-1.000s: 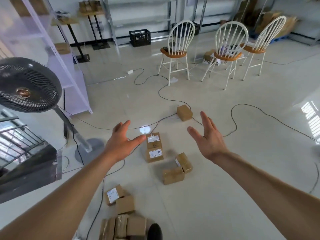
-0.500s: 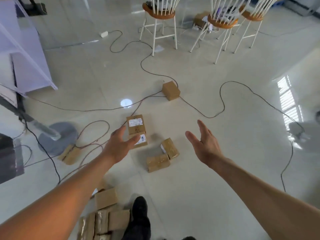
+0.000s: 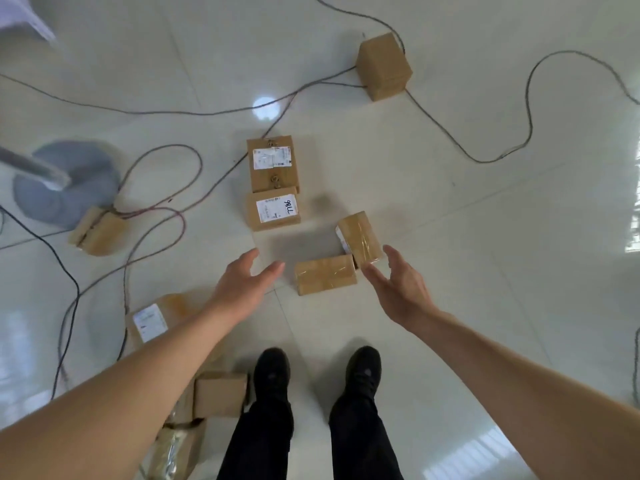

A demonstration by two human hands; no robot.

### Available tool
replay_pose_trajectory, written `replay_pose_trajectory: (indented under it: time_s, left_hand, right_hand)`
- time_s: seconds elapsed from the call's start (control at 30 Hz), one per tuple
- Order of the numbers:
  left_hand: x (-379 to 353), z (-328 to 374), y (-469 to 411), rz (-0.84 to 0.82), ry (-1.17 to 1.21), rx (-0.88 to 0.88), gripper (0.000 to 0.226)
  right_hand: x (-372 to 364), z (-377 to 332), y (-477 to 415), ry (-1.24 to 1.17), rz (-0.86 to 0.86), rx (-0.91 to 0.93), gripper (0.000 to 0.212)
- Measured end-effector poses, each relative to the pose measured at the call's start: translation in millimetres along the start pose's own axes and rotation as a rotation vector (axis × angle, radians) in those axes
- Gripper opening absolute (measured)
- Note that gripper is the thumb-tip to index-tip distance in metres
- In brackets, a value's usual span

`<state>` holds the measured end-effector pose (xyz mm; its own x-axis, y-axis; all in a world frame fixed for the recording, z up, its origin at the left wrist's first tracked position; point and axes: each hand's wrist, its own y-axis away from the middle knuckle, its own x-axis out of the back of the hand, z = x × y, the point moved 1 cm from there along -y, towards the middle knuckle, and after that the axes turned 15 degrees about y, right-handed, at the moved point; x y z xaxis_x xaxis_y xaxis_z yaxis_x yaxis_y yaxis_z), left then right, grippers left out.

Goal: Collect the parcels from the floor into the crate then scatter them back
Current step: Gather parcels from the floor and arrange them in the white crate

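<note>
Reaching down toward the floor [image 3: 485, 237] with both arms, nothing in either one. Left grip [image 3: 242, 285] is released, fingers straight, over bare tile just left of the flat taped parcel [image 3: 325, 278]. Right grip [image 3: 401, 292] is released too, fingers spread, just right of that parcel. Its fingertips are near the corner of the angled taped parcel [image 3: 360, 239], whose end meets the flat one. Can't tell if either grip touches cardboard.

Beyond the grips, the marked parcel [image 3: 273, 211] has a handwritten label and butts against a bigger labelled parcel [image 3: 273, 164]. The far parcel [image 3: 384, 65] sits top right, with cables [image 3: 526, 98] running up against it. Side parcel [image 3: 97, 230] is at left beside the fan base [image 3: 65, 183], cable loops ending at it. White-label parcel [image 3: 152, 320] is partly hidden under the left forearm. Parcel pile [image 3: 218, 393] lies bottom left, just beside the left shoe [image 3: 272, 372]. Right shoe [image 3: 363, 368] stands apart from it.
</note>
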<state>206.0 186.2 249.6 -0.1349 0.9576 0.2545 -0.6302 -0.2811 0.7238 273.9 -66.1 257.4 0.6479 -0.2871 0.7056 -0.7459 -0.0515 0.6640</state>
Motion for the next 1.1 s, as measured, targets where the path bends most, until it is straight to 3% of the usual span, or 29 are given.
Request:
replay_pose_trajectory:
  time_s: [0.37,0.57,0.7,0.8,0.87,1.0,1.1]
  left_hand:
    - [-110.7,-163.4,-201.7,-0.026,0.095,0.213,0.077]
    - [-147.9,-194.3,-263.0,-0.058,0.358,0.340,0.087]
    - [-145.5,-203.0,-261.2,0.064,0.465,0.301,0.101]
    - [-136.7,-211.9,-239.4,0.075,0.498,0.319,0.070]
    - [-132.7,-226.0,-231.1,0.008,0.517,0.413,0.062]
    - [-131.8,-242.7,-236.7,-0.023,0.522,0.518,0.084]
    - [-143.2,-249.2,-239.6,-0.050,0.543,0.568,0.088]
  right_hand:
    - [-180.8,66.1,-207.4,-0.019,-0.152,-0.133,0.061]
    - [-234.8,85.6,-253.7,-0.108,-0.112,-0.173,0.051]
    - [-246.5,92.1,-235.9,-0.214,-0.039,-0.136,0.073]
    - [-261.1,104.2,-209.1,-0.290,-0.103,-0.106,0.067]
    - [-272.9,111.6,-199.2,-0.306,-0.218,-0.127,0.069]
    - [-295.6,117.5,-203.6,-0.478,-0.324,-0.209,0.091]
    - [-302.8,114.0,-214.6,-0.615,-0.365,-0.287,0.104]
